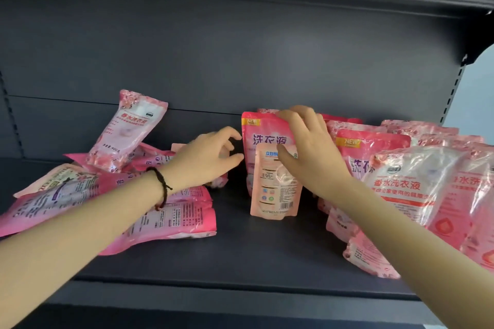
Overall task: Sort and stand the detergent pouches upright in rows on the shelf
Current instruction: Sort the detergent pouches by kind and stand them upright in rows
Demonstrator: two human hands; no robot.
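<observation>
Pouches half sorted on a dark shelf [240, 256].

In the head view, the right hand [307, 147] gripped the tall pouch [260, 139] at mid-shelf, fingers curled over its top edge, thumb pressed on the small pouch [275, 189] standing upright just in front of it. The left hand [211, 157], a bracelet [161, 187] on its wrist, hovered just left of both, fingers spread and loosely bent, holding nothing. A pile of flat pouches [107, 208] lay under that arm; upright rows [401, 181] stood to the right.
</observation>
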